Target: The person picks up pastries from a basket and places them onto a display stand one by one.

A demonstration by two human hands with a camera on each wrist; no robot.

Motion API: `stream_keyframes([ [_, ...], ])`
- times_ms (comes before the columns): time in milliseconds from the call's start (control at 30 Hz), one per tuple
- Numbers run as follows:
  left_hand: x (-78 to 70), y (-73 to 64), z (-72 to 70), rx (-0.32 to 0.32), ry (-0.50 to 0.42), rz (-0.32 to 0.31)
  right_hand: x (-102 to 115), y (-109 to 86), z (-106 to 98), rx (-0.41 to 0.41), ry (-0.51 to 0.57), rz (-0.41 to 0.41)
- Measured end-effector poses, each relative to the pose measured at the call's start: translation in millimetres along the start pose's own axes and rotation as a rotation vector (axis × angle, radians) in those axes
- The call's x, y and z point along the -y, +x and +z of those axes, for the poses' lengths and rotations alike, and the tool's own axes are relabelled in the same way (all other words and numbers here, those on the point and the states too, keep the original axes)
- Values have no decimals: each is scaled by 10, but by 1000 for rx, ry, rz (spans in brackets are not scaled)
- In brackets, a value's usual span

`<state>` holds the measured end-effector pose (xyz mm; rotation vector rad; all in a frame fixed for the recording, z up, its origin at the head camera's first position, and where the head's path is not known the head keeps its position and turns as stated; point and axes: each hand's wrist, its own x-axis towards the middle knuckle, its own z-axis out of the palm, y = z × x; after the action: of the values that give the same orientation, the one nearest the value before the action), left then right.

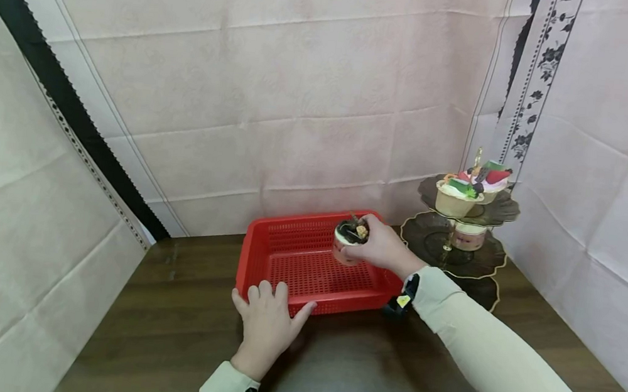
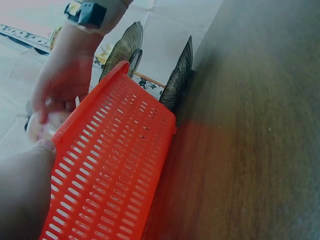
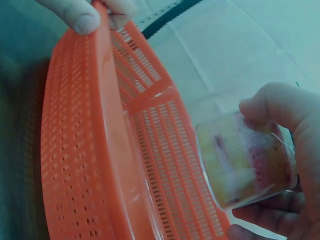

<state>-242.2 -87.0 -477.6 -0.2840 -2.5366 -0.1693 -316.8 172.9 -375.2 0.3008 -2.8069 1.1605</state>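
Observation:
A red plastic basket (image 1: 303, 303) with slotted walls stands on the table. My left hand (image 1: 266, 324) grips its near rim toward the left, thumb outside and fingertips over the inner side, as the right wrist view shows. Above the basket's right half, my right hand (image 1: 380, 246) holds a small clear dessert cup (image 3: 245, 160) between thumb and fingers. Yellow and pink layers show through the cup's side. Its top, seen in the head view, is dark with a tan piece on white cream. The cup's bottom is toward the basket floor.
A dark tiered stand (image 1: 424, 232) with scalloped gold edges stands right of the basket. Cupcakes (image 1: 455, 203) with colourful toppings sit on its upper tier, and another dessert cup (image 1: 469, 236) on a lower one. Pale cloth (image 1: 301, 94) hangs behind the wooden table (image 1: 182, 328).

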Motion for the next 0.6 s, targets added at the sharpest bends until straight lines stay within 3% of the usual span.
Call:
stream_keyframes([
  [333, -21, -16, -10, -9, -11, 8, -228, -228, -395, -176, 11, 41],
  [600, -8, -16, -10, -24, -6, 6, -355, -451, -616, -244, 21, 93],
])
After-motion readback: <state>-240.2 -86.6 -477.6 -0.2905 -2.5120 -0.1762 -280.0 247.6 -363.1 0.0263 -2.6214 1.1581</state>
